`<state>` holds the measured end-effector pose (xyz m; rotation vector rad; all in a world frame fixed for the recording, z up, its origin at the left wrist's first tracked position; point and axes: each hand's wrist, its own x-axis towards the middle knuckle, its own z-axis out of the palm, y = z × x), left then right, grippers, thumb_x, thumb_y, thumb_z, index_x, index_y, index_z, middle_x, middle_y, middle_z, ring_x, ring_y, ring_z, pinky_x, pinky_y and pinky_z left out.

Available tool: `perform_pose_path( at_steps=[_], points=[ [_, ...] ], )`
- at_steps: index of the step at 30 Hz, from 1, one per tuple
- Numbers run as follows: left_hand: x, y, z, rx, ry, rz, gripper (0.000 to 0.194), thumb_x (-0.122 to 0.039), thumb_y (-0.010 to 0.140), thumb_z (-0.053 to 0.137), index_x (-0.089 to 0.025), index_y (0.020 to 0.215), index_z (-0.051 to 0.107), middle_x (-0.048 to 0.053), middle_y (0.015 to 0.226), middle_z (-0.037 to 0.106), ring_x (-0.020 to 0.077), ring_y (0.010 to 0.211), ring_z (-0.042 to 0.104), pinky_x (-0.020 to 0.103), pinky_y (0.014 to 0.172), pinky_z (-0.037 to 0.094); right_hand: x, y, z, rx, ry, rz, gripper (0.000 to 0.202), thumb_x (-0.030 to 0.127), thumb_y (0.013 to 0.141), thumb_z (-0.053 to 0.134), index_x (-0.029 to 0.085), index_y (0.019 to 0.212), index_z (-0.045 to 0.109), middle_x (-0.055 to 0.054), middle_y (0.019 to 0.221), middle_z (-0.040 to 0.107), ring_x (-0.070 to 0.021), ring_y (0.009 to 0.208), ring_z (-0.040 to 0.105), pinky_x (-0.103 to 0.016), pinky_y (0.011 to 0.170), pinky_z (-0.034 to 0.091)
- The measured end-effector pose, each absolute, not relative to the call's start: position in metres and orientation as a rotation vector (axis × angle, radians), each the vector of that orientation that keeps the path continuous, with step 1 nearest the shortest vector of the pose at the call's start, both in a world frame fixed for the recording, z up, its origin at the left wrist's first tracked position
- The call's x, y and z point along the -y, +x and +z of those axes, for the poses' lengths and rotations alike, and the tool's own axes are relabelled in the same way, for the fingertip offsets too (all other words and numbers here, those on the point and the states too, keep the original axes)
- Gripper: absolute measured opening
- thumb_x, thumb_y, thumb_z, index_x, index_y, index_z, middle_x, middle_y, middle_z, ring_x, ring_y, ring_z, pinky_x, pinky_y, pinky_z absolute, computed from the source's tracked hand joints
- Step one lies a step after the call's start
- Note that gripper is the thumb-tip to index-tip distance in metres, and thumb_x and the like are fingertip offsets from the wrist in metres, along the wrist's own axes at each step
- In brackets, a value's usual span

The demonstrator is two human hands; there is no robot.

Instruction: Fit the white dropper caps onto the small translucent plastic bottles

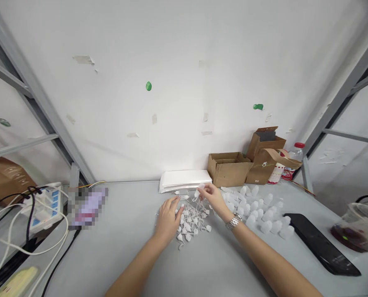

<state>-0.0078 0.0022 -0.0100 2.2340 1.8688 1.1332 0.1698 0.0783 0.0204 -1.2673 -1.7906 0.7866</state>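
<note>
A pile of small white pieces with thin tails [188,225] lies on the grey table between my hands. My left hand [169,216] rests at the pile's left edge, fingers bent, thumb toward a small white piece near its fingertips; whether it grips that piece is unclear. Above the pile's upper right, my right hand [211,196] pinches a translucent white piece [199,190] between thumb and fingers. A silver watch circles the right wrist. Many translucent white rounded pieces [266,227] are spread to the right of my right hand.
White sheets [185,178] are stacked by the wall, beside an open cardboard box [230,171]. Paper bag [261,167] and bottle [297,152] stand behind right. Black object [322,243] and plastic cup [357,227] lie far right; power strip [46,208] and cables are left.
</note>
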Motion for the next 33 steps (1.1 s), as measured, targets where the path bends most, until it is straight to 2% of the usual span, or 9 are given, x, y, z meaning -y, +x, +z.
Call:
perform_pose_path(
  at_steps=[4, 7, 10, 12, 14, 17, 21, 30, 33],
  points=[
    [0.004, -0.002, -0.004, -1.76, 2.354, 1.121, 0.036, -0.035, 0.084, 0.044, -0.025, 0.118, 0.047, 0.005, 0.11, 0.058, 0.0195, 0.103, 0.05, 0.041, 0.092, 0.036, -0.052, 0.188, 0.021, 1.406, -0.955, 1.252, 0.033, 0.051, 0.072, 0.057, 0.02, 0.078, 0.049, -0.003, 0.066, 0.065, -0.0184, 0.059, 0.063, -0.032, 0.064, 0.048],
    [0.006, 0.0, -0.001, -1.657, 2.447, 1.108, 0.036, -0.034, 0.084, 0.046, -0.024, 0.118, 0.046, 0.003, 0.101, 0.062, 0.0179, 0.096, 0.054, 0.044, 0.097, 0.03, -0.039, 0.185, 0.019, 1.319, -0.889, 1.44, 0.032, 0.049, 0.069, 0.062, 0.019, 0.074, 0.051, -0.001, 0.063, 0.064, -0.0168, 0.057, 0.062, -0.031, 0.063, 0.047],
    [0.008, 0.0, 0.001, -1.597, 2.504, 1.11, 0.021, -0.027, 0.086, 0.041, -0.022, 0.097, 0.058, 0.001, 0.08, 0.064, 0.015, 0.078, 0.056, 0.045, 0.096, 0.029, -0.032, 0.177, 0.016, 1.348, -0.858, 1.494, 0.03, 0.047, 0.069, 0.063, 0.019, 0.072, 0.052, 0.001, 0.06, 0.062, -0.0149, 0.056, 0.06, -0.027, 0.059, 0.045],
    [0.008, 0.001, 0.002, -1.577, 2.534, 1.088, 0.026, -0.021, 0.087, 0.037, -0.02, 0.076, 0.06, -0.001, 0.066, 0.061, 0.0138, 0.068, 0.054, 0.044, 0.093, 0.032, -0.03, 0.173, 0.014, 1.329, -0.855, 1.506, 0.031, 0.047, 0.068, 0.064, 0.018, 0.071, 0.052, 0.002, 0.059, 0.061, -0.0139, 0.053, 0.059, -0.026, 0.057, 0.044],
    [0.01, 0.002, 0.004, -1.556, 2.534, 1.04, 0.031, -0.017, 0.086, 0.034, -0.02, 0.065, 0.058, -0.001, 0.059, 0.058, 0.0133, 0.063, 0.052, 0.042, 0.091, 0.034, -0.029, 0.171, 0.012, 1.275, -0.878, 1.52, 0.032, 0.047, 0.066, 0.065, 0.019, 0.067, 0.05, 0.003, 0.055, 0.06, -0.0125, 0.048, 0.055, -0.025, 0.052, 0.042],
    [0.013, 0.008, 0.009, -1.51, 2.461, 0.962, 0.032, -0.017, 0.085, 0.035, -0.02, 0.06, 0.056, -0.002, 0.057, 0.058, 0.0129, 0.061, 0.052, 0.041, 0.091, 0.034, -0.029, 0.171, 0.01, 1.158, -0.901, 1.548, 0.035, 0.047, 0.064, 0.067, 0.019, 0.059, 0.047, 0.005, 0.046, 0.054, -0.01, 0.039, 0.047, -0.024, 0.045, 0.037],
    [0.014, 0.015, 0.013, -1.452, 2.302, 0.962, 0.036, -0.02, 0.085, 0.036, -0.021, 0.055, 0.056, -0.002, 0.059, 0.061, 0.0128, 0.063, 0.055, 0.04, 0.093, 0.032, -0.029, 0.172, 0.014, 1.076, -0.895, 1.556, 0.035, 0.046, 0.061, 0.07, 0.019, 0.055, 0.047, 0.005, 0.043, 0.052, -0.0086, 0.037, 0.042, -0.023, 0.042, 0.033],
    [0.017, 0.014, 0.017, -1.361, 2.118, 1.036, 0.035, -0.027, 0.086, 0.039, -0.021, 0.058, 0.059, -0.002, 0.06, 0.064, 0.0126, 0.063, 0.057, 0.036, 0.093, 0.032, -0.035, 0.181, 0.019, 1.013, -0.877, 1.423, 0.034, 0.045, 0.062, 0.069, 0.019, 0.058, 0.048, 0.005, 0.046, 0.053, -0.0093, 0.04, 0.044, -0.024, 0.045, 0.034],
    [0.017, 0.014, 0.018, -1.394, 2.058, 1.044, 0.028, -0.032, 0.084, 0.044, -0.022, 0.065, 0.062, -0.001, 0.062, 0.065, 0.0143, 0.067, 0.057, 0.035, 0.089, 0.035, -0.036, 0.182, 0.021, 0.996, -0.857, 1.445, 0.034, 0.045, 0.062, 0.069, 0.019, 0.059, 0.048, 0.004, 0.049, 0.055, -0.0102, 0.043, 0.048, -0.025, 0.048, 0.038]
  ],
)
